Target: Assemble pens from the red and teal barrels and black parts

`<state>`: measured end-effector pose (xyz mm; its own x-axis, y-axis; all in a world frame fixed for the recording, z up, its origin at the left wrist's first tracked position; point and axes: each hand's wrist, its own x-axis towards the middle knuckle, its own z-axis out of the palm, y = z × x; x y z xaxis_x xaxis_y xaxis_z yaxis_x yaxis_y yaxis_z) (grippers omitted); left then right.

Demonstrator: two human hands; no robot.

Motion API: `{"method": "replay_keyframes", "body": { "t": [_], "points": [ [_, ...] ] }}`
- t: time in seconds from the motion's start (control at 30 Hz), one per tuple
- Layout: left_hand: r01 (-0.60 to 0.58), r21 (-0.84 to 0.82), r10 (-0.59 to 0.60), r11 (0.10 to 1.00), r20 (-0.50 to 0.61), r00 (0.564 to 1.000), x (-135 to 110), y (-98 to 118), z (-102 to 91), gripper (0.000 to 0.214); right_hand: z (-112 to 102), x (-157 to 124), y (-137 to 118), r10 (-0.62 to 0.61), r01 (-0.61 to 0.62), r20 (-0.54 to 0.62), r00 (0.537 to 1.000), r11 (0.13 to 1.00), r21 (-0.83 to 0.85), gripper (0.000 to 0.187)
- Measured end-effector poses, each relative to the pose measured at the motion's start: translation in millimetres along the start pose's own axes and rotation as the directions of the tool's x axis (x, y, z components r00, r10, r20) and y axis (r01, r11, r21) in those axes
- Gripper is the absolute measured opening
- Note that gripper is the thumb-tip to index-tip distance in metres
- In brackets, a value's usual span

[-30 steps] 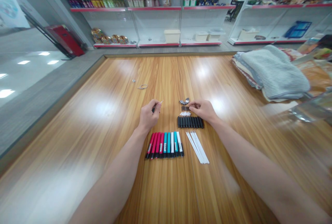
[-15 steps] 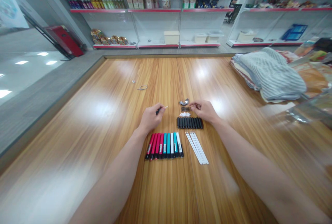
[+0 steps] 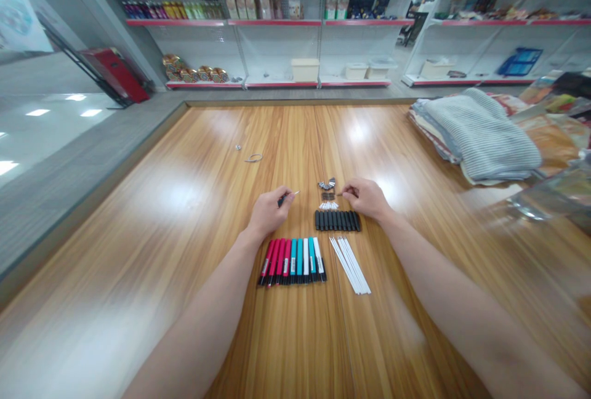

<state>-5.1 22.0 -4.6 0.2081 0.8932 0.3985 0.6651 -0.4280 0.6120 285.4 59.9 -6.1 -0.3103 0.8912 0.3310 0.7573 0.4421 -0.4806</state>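
Note:
My left hand (image 3: 268,211) is closed around a thin pen part with a black body and a pale tip that points right. My right hand (image 3: 367,197) pinches a tiny dark piece just right of a small pile of springs (image 3: 328,196). Beside it lie silver clips (image 3: 327,185) and small white tips (image 3: 329,205). A row of black caps (image 3: 337,220) lies below my right hand. Red, teal and white pen barrels (image 3: 292,260) are lined up below my left hand. White refill tubes (image 3: 351,256) lie to their right.
The wooden table (image 3: 184,214) carries a metal ring (image 3: 253,157) and a tiny part (image 3: 238,147) farther back. Folded cloths (image 3: 480,134) are stacked at the right, with glossy packets (image 3: 554,140) beyond. Shop shelves (image 3: 277,23) line the back wall.
My left hand has moved slightly right and lower with its part. My right hand has lifted a small piece off the spring pile. The view has tilted down a little.

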Motion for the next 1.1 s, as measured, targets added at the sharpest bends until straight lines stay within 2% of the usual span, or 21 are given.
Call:
{"method": "replay_keyframes", "body": {
  "t": [0.1,0.23,0.43,1.1],
  "points": [
    [-0.014,0.018,0.014,1.000,0.013,1.000,0,2,0.0,0.022,-1,0,-2,-0.031,0.031,-0.046,0.998,1.000,-0.003,0.005],
    [-0.068,0.019,0.066,0.998,0.065,0.996,-1,8,-0.3,0.020,2,-4,-26,-0.157,0.165,-0.152,0.976,0.985,0.042,0.007],
    [-0.129,-0.034,0.133,0.991,0.126,0.983,-3,13,1.5,0.019,14,-12,-65,-0.332,0.342,-0.143,0.932,0.938,0.050,0.010],
    [-0.142,-0.085,0.154,0.986,0.162,0.975,-4,14,2.6,0.019,19,-15,-72,-0.350,0.356,-0.110,0.930,0.933,0.045,0.012]
  ]
}}
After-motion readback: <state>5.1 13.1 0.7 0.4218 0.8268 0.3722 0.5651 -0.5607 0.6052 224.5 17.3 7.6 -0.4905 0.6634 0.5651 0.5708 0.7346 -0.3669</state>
